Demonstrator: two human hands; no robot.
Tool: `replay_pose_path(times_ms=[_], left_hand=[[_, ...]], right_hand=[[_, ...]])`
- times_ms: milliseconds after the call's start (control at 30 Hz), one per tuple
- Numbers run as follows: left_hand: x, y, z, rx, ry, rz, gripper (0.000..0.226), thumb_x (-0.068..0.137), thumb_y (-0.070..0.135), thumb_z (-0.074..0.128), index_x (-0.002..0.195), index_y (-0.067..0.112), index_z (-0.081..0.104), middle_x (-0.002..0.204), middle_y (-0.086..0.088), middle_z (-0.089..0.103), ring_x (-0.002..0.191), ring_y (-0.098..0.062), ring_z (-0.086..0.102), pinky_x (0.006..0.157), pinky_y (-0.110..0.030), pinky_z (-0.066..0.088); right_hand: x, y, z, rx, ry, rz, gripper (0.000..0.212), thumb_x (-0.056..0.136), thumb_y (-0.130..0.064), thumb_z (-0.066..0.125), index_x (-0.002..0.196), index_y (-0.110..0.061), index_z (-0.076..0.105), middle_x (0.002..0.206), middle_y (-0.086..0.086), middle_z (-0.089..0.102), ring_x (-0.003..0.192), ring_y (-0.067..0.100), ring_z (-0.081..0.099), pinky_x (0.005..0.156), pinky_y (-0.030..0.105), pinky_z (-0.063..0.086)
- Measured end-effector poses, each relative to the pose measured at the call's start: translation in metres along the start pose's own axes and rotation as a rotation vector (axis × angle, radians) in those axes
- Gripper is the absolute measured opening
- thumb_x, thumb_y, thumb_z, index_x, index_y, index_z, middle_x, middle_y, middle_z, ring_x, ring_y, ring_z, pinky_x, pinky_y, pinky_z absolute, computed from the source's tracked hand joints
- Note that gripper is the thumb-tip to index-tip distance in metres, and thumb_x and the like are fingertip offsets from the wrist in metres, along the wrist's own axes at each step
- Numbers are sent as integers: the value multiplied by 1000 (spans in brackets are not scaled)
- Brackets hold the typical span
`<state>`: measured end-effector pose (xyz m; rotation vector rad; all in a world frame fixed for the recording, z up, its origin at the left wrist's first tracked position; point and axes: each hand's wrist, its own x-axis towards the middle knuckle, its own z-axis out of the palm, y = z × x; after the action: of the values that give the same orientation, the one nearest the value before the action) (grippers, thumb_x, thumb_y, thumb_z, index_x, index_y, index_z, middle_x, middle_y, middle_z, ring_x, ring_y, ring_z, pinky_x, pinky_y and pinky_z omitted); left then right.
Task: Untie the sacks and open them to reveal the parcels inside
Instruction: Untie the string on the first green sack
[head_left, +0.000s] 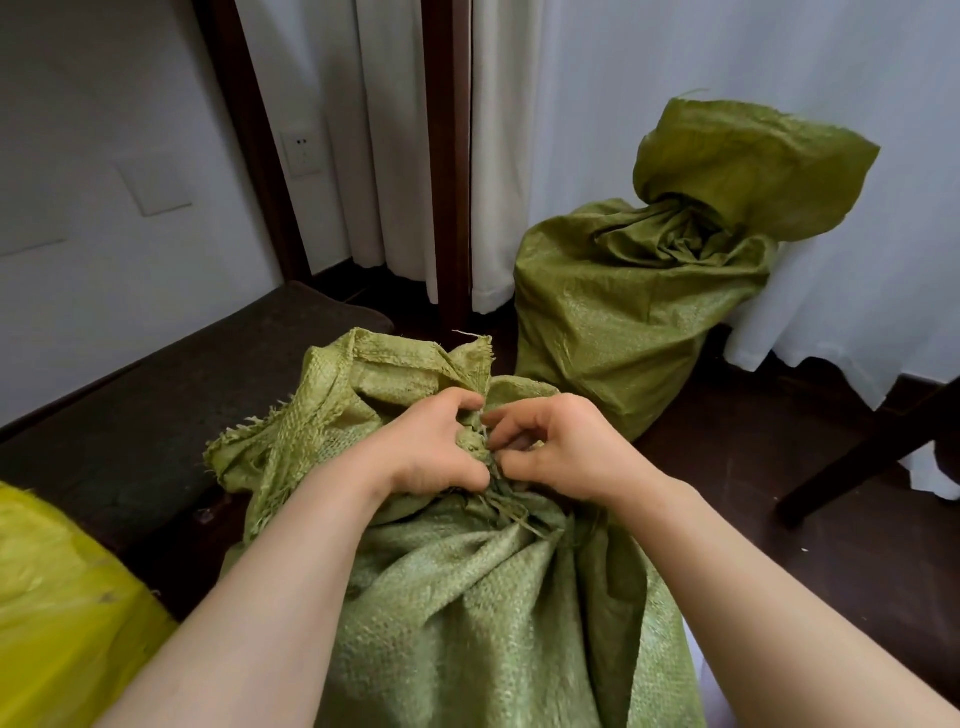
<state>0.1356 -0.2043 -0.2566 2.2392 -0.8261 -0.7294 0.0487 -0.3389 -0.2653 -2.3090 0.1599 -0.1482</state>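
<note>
1. The near sack (467, 613), pale green woven material, stands in the middle foreground on the dark floor (779, 519). Its neck is gathered tight, so nothing inside can be seen.
2. The far sack (623, 312), a darker olive green, stands to the right against the white curtain (675, 78). Its neck is twisted shut below a flared top, and its contents are likewise out of sight.
3. A yellow sack (57, 613) is cut off by the frame at the near left; only part of its side shows, and whether it is tied cannot be told.
4. The left hand (426, 441) is closed around the bunched neck of the near sack, fingers wrapped over the fabric on the left side of the gather.
5. The right hand (561, 447) sits just beside it on the right, thumb and fingertips pinched together on the tie (488, 462) at the neck.
6. The tie lies between the two hands, thin greenish strands trailing toward the camera from the gather; the knot itself is mostly hidden by fingers and hard to make out.
7. The loose mouth of the near sack flops to the far left of the hands, its edge frayed.
8. A dark mat (156, 415) lies left of the near sack along the wall (104, 156).
</note>
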Motion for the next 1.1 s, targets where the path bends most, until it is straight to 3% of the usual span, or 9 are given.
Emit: replay_pose_path(times_ms=[200,333,433,500,567,733,800,933,1100], left_hand=[[-2,3,1,118,49,27,83,67,12,74,139,26,36,134,-3,48,123,-12,46,92,-24,44],[-3,20,-8,589,332,242,61,70,26,75,126,33,52,134,11,47,127,-15,33,102,-32,28],[-6,38,-10,525,573,466,37,77,10,66,108,30,66,118,12,59,114,-13,44,95,-31,33],[-7,43,-3,362,529,448,30,78,9,62,102,26,68,103,8,66,98,-12,55,87,-32,46],[-4,39,9,396,399,306,33,79,13,60,110,25,64,108,5,65,102,-15,58,89,-34,48],[6,14,25,428,325,184,42,79,38,63,118,21,57,120,3,58,117,-16,49,96,-31,43],[8,13,28,479,355,185,50,80,47,62,122,20,55,126,1,53,124,-17,42,104,-32,34],[7,12,26,675,389,119,64,75,64,58,129,32,47,148,9,34,144,-12,13,113,-53,-10],[7,6,27,620,297,54,72,72,66,56,134,32,38,141,8,43,137,-14,31,114,-51,-4]], right_hand=[[-3,-4,4,-230,11,-70,11,73,-18,70,82,-14,66,67,-13,55,59,4,51,53,10,38],[2,3,1,-244,50,-17,10,73,-20,70,76,-12,63,69,-5,58,57,5,45,58,25,37],[6,12,0,-235,77,80,9,74,-19,69,72,-15,61,69,-6,58,63,9,49,65,30,43],[6,16,-1,-171,119,105,19,73,-16,70,63,-21,55,64,-9,55,59,8,48,62,29,43],[7,19,-4,-100,135,102,23,75,-13,70,61,-24,55,61,-12,54,54,3,48,56,16,39],[6,24,-6,-1,18,94,13,83,-5,65,88,-16,69,69,-10,57,53,-5,53,58,8,41],[5,22,-6,138,77,119,22,83,1,64,81,-21,61,72,-3,57,51,2,50,53,16,43],[2,18,-11,522,136,178,28,81,11,62,78,-14,50,69,6,55,32,4,39,32,16,33],[-2,13,-12,707,139,177,32,80,17,59,73,-11,46,69,8,58,35,2,42,32,14,31]])
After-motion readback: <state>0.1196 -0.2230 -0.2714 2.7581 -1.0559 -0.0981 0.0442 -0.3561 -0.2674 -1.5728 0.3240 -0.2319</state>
